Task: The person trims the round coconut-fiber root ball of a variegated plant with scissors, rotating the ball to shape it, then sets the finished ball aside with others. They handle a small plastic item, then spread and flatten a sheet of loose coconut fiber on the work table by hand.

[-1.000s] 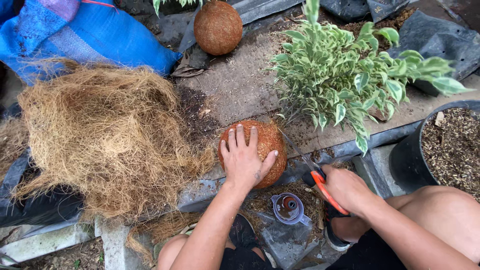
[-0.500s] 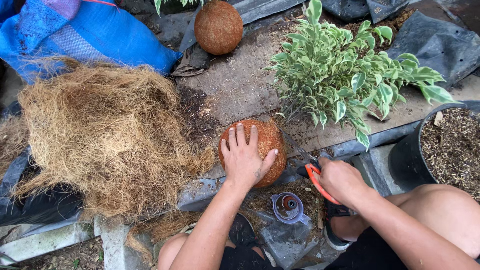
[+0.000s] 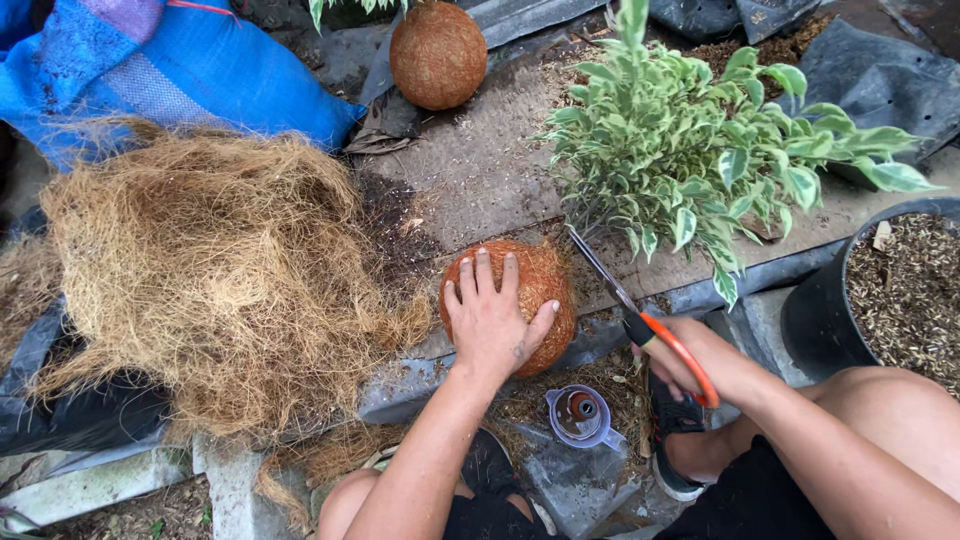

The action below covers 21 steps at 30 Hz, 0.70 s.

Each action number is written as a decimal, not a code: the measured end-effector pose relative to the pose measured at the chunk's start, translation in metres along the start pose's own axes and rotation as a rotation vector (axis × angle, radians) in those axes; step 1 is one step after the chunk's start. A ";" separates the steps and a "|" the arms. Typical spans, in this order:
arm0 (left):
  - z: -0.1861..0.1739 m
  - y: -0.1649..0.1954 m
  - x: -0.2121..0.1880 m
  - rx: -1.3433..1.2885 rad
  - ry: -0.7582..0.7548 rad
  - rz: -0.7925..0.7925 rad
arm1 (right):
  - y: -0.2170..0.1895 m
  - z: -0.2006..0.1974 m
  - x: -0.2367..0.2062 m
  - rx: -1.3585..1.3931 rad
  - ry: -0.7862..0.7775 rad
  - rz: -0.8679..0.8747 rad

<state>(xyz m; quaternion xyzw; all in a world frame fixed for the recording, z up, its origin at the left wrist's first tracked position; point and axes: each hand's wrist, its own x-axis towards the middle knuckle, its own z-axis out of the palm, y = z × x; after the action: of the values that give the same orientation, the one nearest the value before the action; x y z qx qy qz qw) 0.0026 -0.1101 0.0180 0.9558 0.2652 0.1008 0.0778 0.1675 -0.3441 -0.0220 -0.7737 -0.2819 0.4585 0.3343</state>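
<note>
Head view is showing me my left hand (image 3: 492, 318) lying flat and spread over the top of the fibre-wrapped ball (image 3: 520, 300), fingers splayed, pressing rather than gripping; the ball is sitting on the worn board (image 3: 470, 170) just beside the big heap of loose coconut fibre (image 3: 220, 270). My right hand (image 3: 690, 360) is closing around the orange handles of the scissors (image 3: 640, 320), whose blades are looking nearly closed and are pointing up toward the base of the variegated plant (image 3: 700, 150).

I am judging the main risk to be the blade tips: they are working close to my left thumb and to the plant's lower stems, so a slip could be nicking either. The ball could also be rolling off the board edge if my palm is easing up. The small spool in its clear cup (image 3: 580, 415) is lying near my knees, easy to knock.

Compared with a second ago, the scissors are reaching further up toward the plant, while the left hand is staying put on the ball.
</note>
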 end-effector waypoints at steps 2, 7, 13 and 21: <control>0.000 -0.001 0.001 -0.001 -0.013 -0.009 | 0.001 0.002 -0.009 0.128 -0.067 0.057; 0.001 0.002 0.002 -0.004 -0.029 -0.016 | 0.000 0.013 -0.012 0.144 -0.079 0.119; 0.003 -0.002 0.004 -0.013 -0.036 -0.025 | -0.002 0.027 -0.006 -0.078 0.100 0.032; 0.011 -0.062 0.017 -0.175 -0.059 -0.117 | -0.021 -0.010 -0.025 -0.743 0.154 -0.018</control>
<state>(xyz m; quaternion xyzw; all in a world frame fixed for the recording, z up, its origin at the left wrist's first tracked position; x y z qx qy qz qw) -0.0111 -0.0494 -0.0021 0.9308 0.3081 0.0907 0.1744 0.1635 -0.3517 0.0111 -0.8718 -0.4098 0.2628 0.0551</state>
